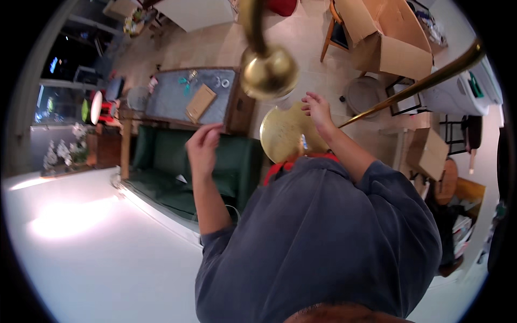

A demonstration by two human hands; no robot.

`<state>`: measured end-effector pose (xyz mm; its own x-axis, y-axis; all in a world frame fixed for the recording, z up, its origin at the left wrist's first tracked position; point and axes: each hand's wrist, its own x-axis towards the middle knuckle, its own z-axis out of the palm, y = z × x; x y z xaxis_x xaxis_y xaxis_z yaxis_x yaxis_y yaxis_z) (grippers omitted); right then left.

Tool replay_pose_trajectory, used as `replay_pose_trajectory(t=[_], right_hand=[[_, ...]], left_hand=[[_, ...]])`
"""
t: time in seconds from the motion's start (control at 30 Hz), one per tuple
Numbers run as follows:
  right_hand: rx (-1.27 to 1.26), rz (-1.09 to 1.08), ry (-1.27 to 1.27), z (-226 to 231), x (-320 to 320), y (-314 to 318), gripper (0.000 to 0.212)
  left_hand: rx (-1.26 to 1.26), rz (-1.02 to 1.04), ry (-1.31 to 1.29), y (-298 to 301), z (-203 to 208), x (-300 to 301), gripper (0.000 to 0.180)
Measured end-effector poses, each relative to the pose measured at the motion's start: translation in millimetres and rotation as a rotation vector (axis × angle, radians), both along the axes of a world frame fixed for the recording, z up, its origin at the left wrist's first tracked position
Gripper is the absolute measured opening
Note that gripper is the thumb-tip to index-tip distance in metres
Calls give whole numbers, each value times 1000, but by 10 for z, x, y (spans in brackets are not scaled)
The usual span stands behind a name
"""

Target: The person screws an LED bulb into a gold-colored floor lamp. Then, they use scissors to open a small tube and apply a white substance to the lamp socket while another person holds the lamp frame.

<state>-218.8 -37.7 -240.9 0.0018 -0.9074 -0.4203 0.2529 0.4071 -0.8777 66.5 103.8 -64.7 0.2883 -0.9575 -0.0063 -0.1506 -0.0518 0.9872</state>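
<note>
Our right hand (319,110) hangs loosely spread, our left hand (203,149) we cannot tell, and leaning forward we might knock the nearby shiny gold metal ball (269,72).

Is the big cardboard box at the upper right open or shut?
Open. The big cardboard box has its flaps spread apart, showing its inside.

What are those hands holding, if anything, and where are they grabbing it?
Nothing that I can see. The right hand is open and looks empty. The left hand is partly curled; nothing shows in it, but something tiny could be hidden.
</note>
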Motion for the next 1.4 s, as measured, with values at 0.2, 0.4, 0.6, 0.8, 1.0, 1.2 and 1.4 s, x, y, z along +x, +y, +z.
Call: replay_pose_trajectory(t=[0.2,0.4,0.6,0.8,1.0,1.2,1.4], right_hand=[[4,429,301,-387,-304,505,30],[-149,1040,504,-391,-1516,913,30],[-47,877,981,-448,-3376,930,33],[56,509,1118,-657,-4516,909,32],[151,374,986,-1014,-4926,1194,30],[103,571,1040,-864,-4808,821,36],[-35,769,804,-870,-4474,-404,31]], left_hand=[[575,-454,-17,-162,-2862,-813,27],[792,-664,-448,-413,-4657,-1890,64],[947,-488,-537,-505,-4485,-2427,71],[1018,-347,-535,-527,-4580,-2407,75],[992,-226,-490,-533,-4476,-2621,71],[1001,-186,-489,-125,-4593,-2764,58],[869,93,126,225,-3897,-3479,38]])
